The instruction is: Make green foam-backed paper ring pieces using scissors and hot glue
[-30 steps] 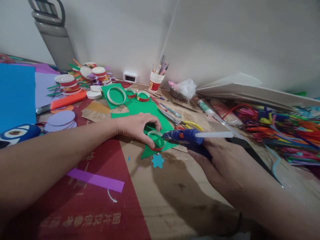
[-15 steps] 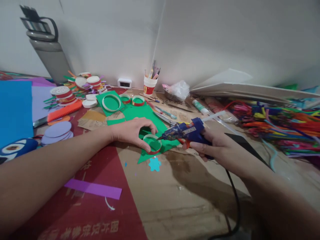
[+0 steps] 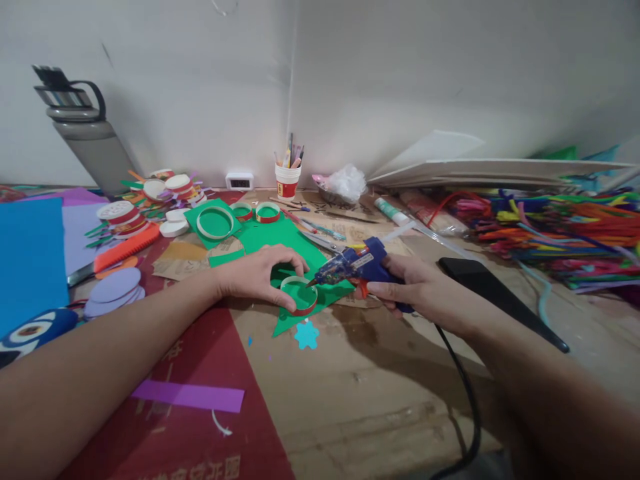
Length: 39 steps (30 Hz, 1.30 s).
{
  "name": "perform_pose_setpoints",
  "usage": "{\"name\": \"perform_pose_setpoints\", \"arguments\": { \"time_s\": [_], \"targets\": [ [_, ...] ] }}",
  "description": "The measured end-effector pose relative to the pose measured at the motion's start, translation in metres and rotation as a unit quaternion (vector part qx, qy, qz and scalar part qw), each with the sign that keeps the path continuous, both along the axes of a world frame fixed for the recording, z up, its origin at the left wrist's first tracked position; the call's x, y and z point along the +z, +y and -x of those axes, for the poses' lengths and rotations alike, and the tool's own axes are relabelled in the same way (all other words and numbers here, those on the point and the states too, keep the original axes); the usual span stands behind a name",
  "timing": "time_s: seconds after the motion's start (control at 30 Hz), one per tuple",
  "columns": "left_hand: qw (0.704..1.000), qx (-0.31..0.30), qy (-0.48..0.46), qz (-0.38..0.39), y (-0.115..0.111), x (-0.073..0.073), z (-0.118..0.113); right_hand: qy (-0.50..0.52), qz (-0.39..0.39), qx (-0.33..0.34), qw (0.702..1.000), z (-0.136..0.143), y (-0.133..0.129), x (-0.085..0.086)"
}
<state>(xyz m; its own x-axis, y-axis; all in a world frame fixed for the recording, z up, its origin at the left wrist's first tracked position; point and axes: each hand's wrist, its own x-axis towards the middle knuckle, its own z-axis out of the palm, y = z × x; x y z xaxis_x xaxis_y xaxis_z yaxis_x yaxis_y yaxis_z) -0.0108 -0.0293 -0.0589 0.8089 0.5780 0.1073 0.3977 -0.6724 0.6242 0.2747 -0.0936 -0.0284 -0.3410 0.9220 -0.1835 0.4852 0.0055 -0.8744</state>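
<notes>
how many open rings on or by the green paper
4: a red-banded ring at the left hand, a wide ring farther back, a small ring right of that, and another small ring beside it. That hand may hide more.

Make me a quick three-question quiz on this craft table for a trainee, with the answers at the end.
1. Which hand holds the blue glue gun?
2. True or false: the light-blue cutout lies on the purple strip.
3. Which is nearest the left hand: (a) the water bottle, (b) the red-and-white ring, or (c) the orange-handled knife?

Key:
1. The right hand.
2. False; it lies on the brown cardboard.
3. b.
</notes>
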Motion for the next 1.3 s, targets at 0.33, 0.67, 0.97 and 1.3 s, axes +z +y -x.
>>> {"name": "perform_pose_setpoints", "arguments": {
  "time_s": [0.33, 0.67, 0.97, 1.3],
  "targets": [
    [1.000, -0.013, -0.011, 0.007, 0.002, -0.001, 0.002, 0.003, -0.002, 0.008, 1.000, -0.001, 0.002, -0.005],
    [1.000, -0.013, -0.006, -0.023, 0.003, 0.000, 0.002, 0.012, -0.038, 0.008, 0.999, 0.008, -0.004, -0.003],
    [1.000, -0.019, 0.005, 0.016, 0.008, 0.002, 0.007, 0.020, -0.131, 0.011, 0.991, 0.021, -0.015, -0.007],
    [1.000, -0.021, 0.008, 0.005, 0.009, 0.007, 0.004, -0.032, -0.156, 0.008, 0.987, 0.026, -0.013, -0.018]
  ]
}}
